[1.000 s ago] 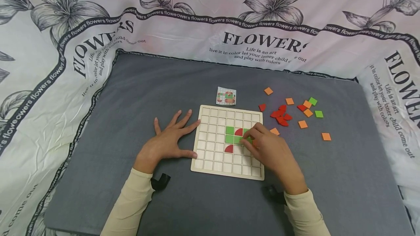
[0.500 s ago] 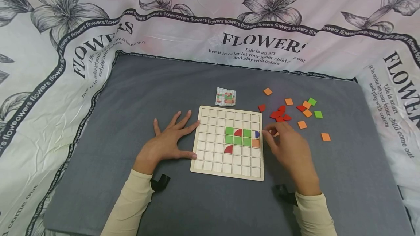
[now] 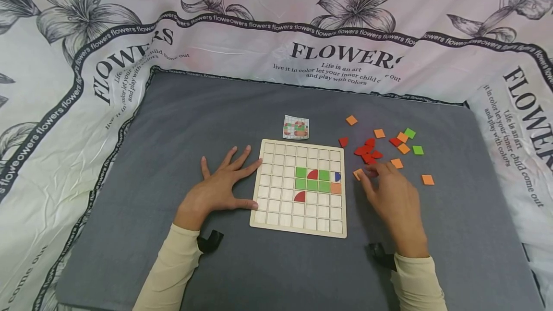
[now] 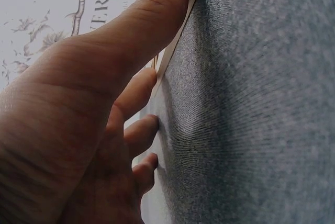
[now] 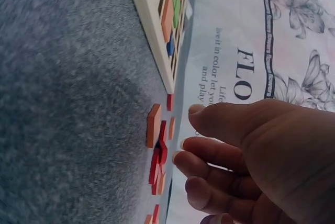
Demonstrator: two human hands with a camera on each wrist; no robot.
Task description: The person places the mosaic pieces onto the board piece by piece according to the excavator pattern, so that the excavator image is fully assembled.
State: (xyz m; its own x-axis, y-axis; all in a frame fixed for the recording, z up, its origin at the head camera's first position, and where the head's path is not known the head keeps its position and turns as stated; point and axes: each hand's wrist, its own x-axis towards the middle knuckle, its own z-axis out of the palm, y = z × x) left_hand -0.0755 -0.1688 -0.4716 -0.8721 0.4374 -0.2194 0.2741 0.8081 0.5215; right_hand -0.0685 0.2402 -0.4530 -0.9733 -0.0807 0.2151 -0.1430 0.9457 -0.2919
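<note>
In the head view, a wooden grid board lies at the middle of the table. Set in its cells are several green squares, two red quarter-circles, an orange square and a blue half-round piece. My left hand lies with fingers spread, thumb and index fingertip against the board's left edge. To the right of the board, my right hand is over the loose pieces, its thumb and fingers apart with nothing between them. Nearest to it is an orange square tile, partly hidden in the head view.
Beyond the board lies a small printed pattern card. A pile of red pieces sits right of the board. Farther right are scattered orange tiles and two green tiles. A flower-print cloth borders the grey table.
My right hand has moved off the board to the right, over the loose pieces. This has uncovered the orange square and blue half-round piece on the board. The left hand stays put.
</note>
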